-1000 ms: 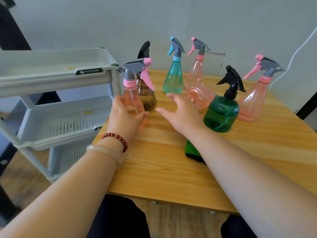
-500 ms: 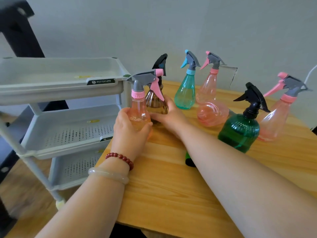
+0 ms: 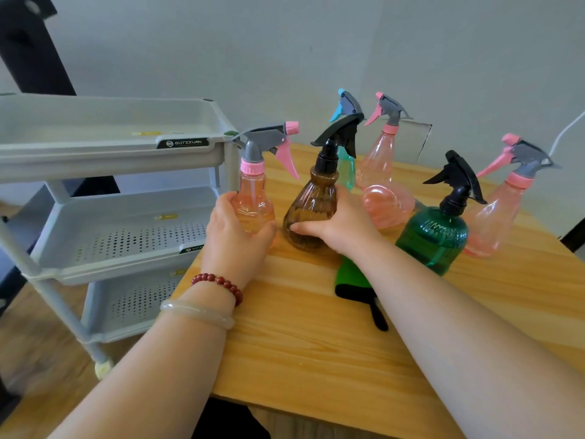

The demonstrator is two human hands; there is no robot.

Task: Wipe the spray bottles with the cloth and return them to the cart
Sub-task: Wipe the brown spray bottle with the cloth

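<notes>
Several spray bottles stand on the wooden table (image 3: 316, 343). My left hand (image 3: 234, 239) grips a pink bottle with a grey and pink trigger (image 3: 253, 198) near the table's left edge. My right hand (image 3: 342, 223) grips a brown ribbed bottle with a black trigger (image 3: 311, 210) beside it. A green and black cloth (image 3: 354, 280) lies on the table, partly hidden under my right forearm. The grey three-tier cart (image 3: 110, 153) stands left of the table.
Behind stand a teal bottle (image 3: 346, 166) and a pink bottle (image 3: 380, 160); a pink bottle body (image 3: 386, 201) lies on its side. A dark green bottle (image 3: 437, 232) and another pink one (image 3: 497, 217) stand at right. The wall is close behind.
My right hand has closed round the brown bottle and drawn it forward, nearer to me and beside the pink one. My left hand keeps its hold on the pink bottle.
</notes>
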